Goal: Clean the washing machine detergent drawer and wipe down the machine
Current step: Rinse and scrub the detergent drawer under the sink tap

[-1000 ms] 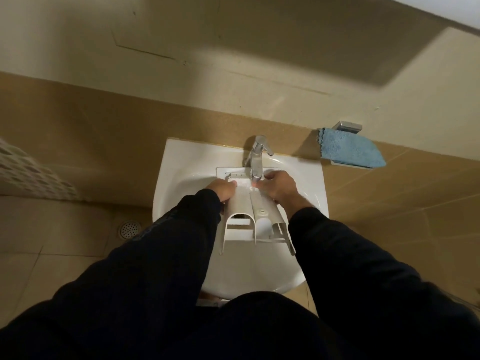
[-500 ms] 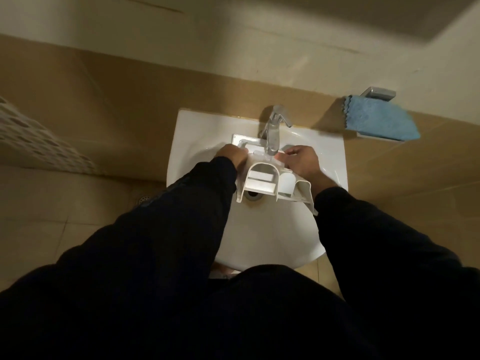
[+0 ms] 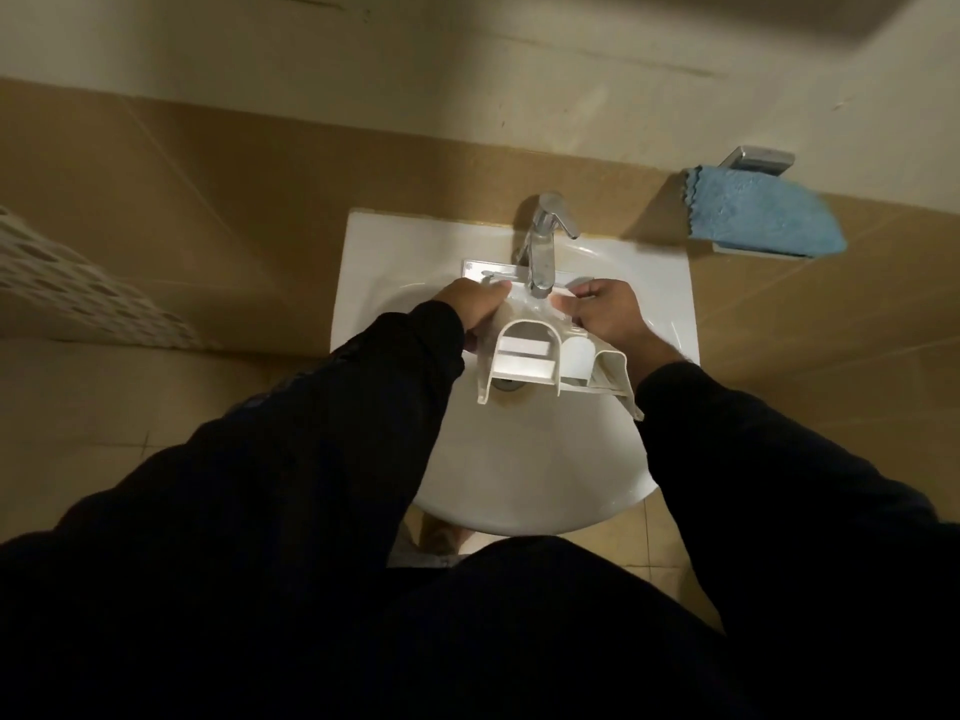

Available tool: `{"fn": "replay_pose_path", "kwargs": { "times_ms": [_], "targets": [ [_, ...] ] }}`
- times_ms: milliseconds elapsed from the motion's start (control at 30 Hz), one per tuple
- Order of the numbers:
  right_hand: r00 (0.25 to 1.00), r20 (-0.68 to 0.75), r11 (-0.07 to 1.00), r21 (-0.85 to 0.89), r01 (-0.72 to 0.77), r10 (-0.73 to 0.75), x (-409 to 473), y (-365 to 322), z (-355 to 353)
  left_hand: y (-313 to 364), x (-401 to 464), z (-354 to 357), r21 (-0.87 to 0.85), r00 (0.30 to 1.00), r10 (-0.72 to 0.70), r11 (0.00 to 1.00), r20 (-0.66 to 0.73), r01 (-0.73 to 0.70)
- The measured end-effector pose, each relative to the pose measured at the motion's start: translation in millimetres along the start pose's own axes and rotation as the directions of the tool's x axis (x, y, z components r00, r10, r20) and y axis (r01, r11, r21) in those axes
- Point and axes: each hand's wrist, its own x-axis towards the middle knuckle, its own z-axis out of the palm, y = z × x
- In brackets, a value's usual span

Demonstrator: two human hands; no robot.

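White moulded plastic, ribbed and partitioned, the washing machine's detergent drawer (image 3: 545,356) is held over a glossy white ceramic basin (image 3: 519,459), just below a chrome tap (image 3: 543,252) at 12 o'clock. The person's left hand (image 3: 475,309) grips the drawer's edge at 9 o'clock, fingers curled round it; the right hand (image 3: 608,314) clamps the opposite edge at 3 o'clock, thumb and fingers pinching the plastic. Both arms wear dark sleeves. The drawer's long axis runs roughly 12 to 6 o'clock, tilted steeply, its far end up beneath the spout and its near end, with an arched divider and a rounded cup-shaped compartment, dropping toward the drain. The basin's curved front rim at 6 o'clock lies well apart from the drawer, leaving open bowl beneath it. At 2 o'clock a fuzzy blue cloth (image 3: 763,215) drapes over a metal wall holder (image 3: 758,159). A perforated white basket (image 3: 78,298) sits at 9 o'clock against tan tiles.
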Motion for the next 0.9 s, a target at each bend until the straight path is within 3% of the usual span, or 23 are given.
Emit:
{"fn": "replay_pose_path", "kwargs": {
  "times_ms": [233, 333, 400, 500, 633, 767, 900],
  "targets": [
    [0.998, 0.053, 0.992, -0.123, 0.034, -0.028, -4, -8, 19, 5, -8, -15, 0.187, 0.987, 0.012, 0.982, -0.158, 0.018],
    [1.000, 0.003, 0.994, -0.111, 0.019, -0.018, -6, -4, 20, 1, -5, -14, 0.234, 0.969, 0.059, 0.972, -0.242, -0.001],
    [0.999, -0.044, 0.996, -0.093, -0.013, 0.009, -9, 2, 11, 0, -1, -5, 0.134, 0.980, 0.046, 0.991, -0.192, -0.021],
    [0.996, -0.078, 0.997, -0.068, -0.037, 0.032, -17, 13, -8, -1, -2, 12, -0.039, 1.000, -0.023, 0.999, -0.012, 0.023],
    [0.993, -0.110, 0.999, 0.012, -0.041, 0.042, -36, 18, -23, -7, -4, 23, 0.016, 0.991, -0.059, 0.998, 0.117, 0.058],
    [0.992, -0.115, 0.999, 0.023, -0.048, 0.051, -61, 17, -22, -16, -4, 25, 0.011, 0.990, -0.033, 0.999, 0.140, 0.032],
    [0.969, -0.227, 0.995, 0.013, -0.095, 0.096, -80, 21, -21, -19, -7, 28, 0.073, 0.983, 0.022, 0.997, 0.181, -0.035]
  ]
}}
